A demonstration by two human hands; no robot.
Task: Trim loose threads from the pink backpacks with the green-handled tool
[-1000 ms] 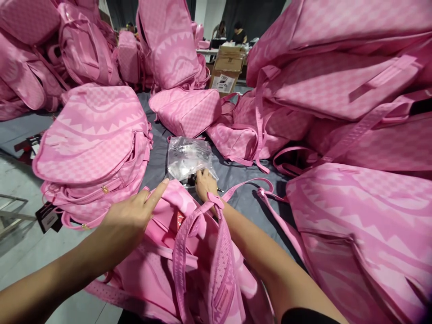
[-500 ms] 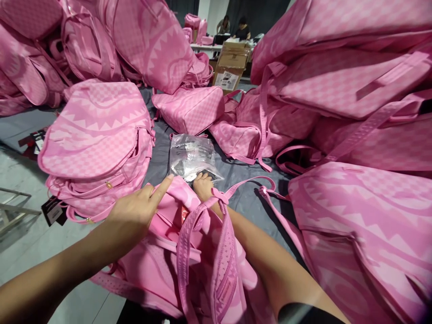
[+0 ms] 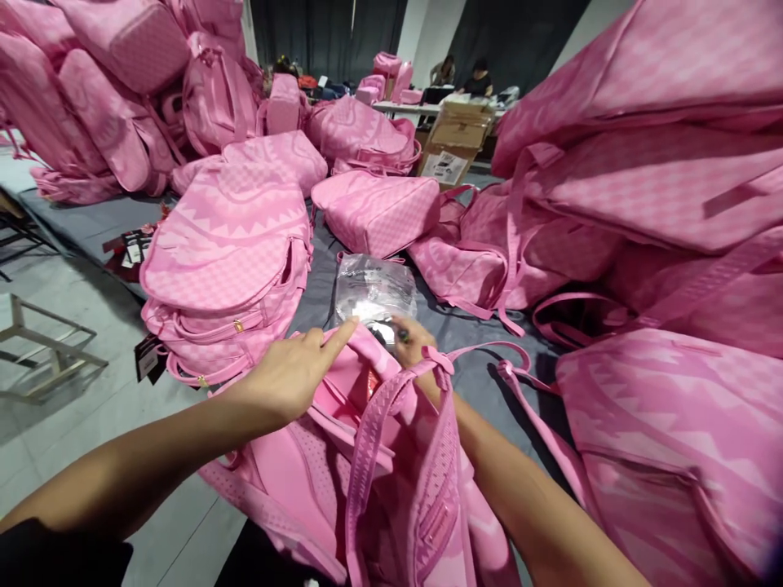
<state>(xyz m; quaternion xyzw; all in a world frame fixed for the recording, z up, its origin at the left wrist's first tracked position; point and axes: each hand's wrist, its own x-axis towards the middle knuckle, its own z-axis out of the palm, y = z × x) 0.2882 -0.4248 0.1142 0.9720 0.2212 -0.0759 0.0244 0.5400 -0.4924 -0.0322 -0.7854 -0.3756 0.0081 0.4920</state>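
An open pink backpack (image 3: 287, 489) stands closest to me, a small red item (image 3: 372, 383) showing inside its mouth. My left hand (image 3: 299, 371) grips the mouth's far left edge, index finger extended along the fabric and thumb hidden. Beyond the straps, my right hand (image 3: 416, 338) is closed with curled fingers round something small and dark, too small to name. It is beside the near right edge of a clear plastic bag (image 3: 373, 285), which lies on the grey cloth and has dark and white contents.
Stacked pink backpacks (image 3: 226, 236) rise at left, with more bags (image 3: 666, 424) piled at right. A cardboard box (image 3: 456, 134) stands beyond the table. At lower left is a metal frame (image 3: 52, 350). Two people (image 3: 477, 81) are in the background.
The view has swung left, so things appear farther right. My right hand has curled its fingers, and a small dark item now shows at them. My left hand keeps its place at the backpack's edge.
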